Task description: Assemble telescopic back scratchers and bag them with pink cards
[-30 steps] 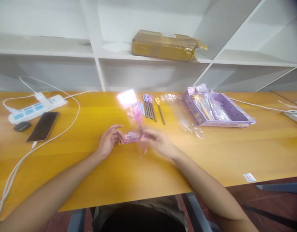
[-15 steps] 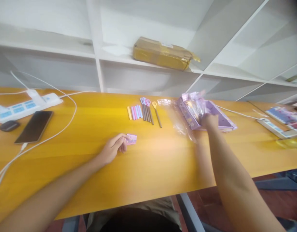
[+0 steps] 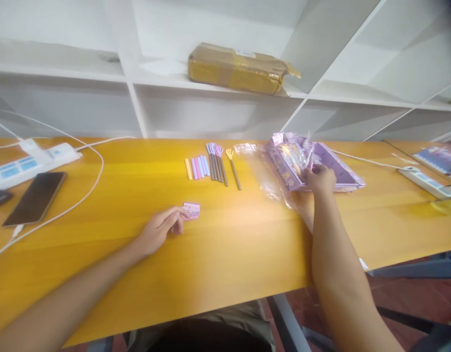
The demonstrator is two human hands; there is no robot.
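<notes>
My left hand [image 3: 166,225] rests on the table, its index finger over a small pink printed card [image 3: 192,210] and the other fingers curled. To the right, my right hand [image 3: 320,177] reaches into a purple patterned box tray [image 3: 342,168], fingers closed on a clear plastic packet [image 3: 293,156]; what lies inside the packet is hard to make out. Between the hands, farther back, lie several back scratchers with metal rods and blue or pink claw heads [image 3: 217,164]. A yellow-headed back scratcher [image 3: 234,171] lies apart. Beside them is a row of yellow, pink and blue sticks [image 3: 198,167].
Crumpled clear plastic wrap [image 3: 271,183] lies left of the tray. At the left are a phone [image 3: 36,198], a power strip [image 3: 34,161] and white cables. Another power strip [image 3: 426,182] is at the right. A taped cardboard box [image 3: 236,68] sits on the shelf behind.
My right hand is still at the tray, now seen gripping near the packet's lower end. My left hand remains on the card. The whole view has shifted slightly.
</notes>
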